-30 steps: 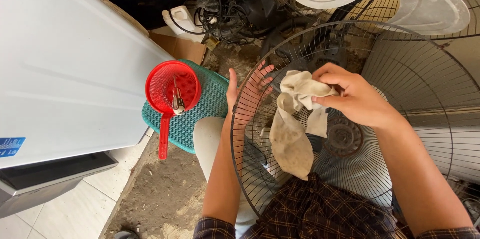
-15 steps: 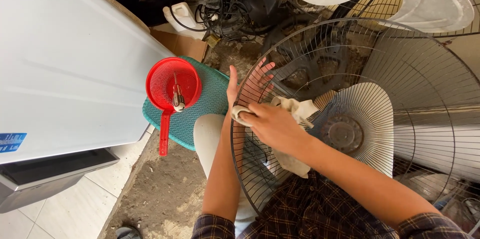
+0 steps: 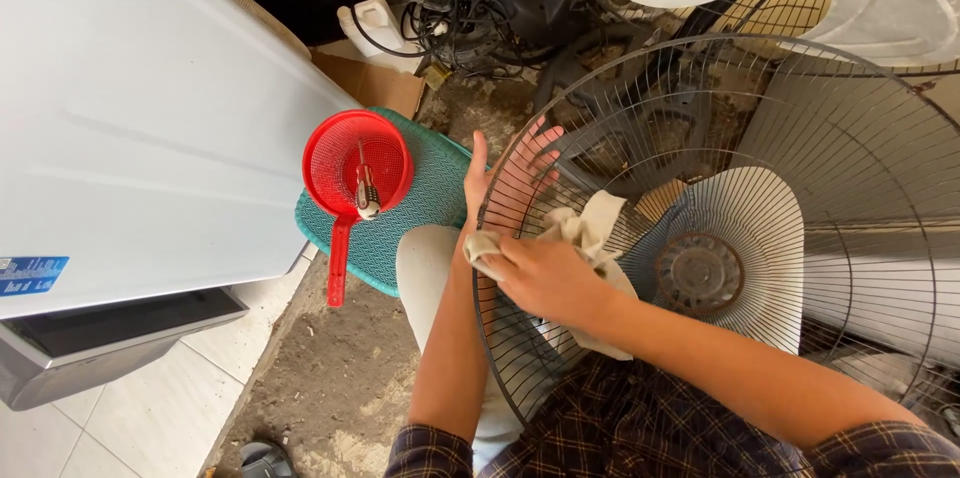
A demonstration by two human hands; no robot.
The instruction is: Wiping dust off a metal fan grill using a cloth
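Still wiping: R hand bunching cream rag vs wire fan guard, now pushed further toward left rim than 0.5 s ago. L hand staying spread flat behind grille, bracing it.

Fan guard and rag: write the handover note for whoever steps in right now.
Left hand: open, fingers spread against the far side of the round wire fan guard, steadying its rim.
Right hand: closed on a crumpled beige rag, pressed to the near side of the wires close to the left rim.
The guard stands on edge over the lap, its hub to the right of the rag.
A red strainer with a small screwdriver in it rests on a teal basket to the left.
Done: how clean the wires are cannot be told.
Left: likely the rest of the guard.
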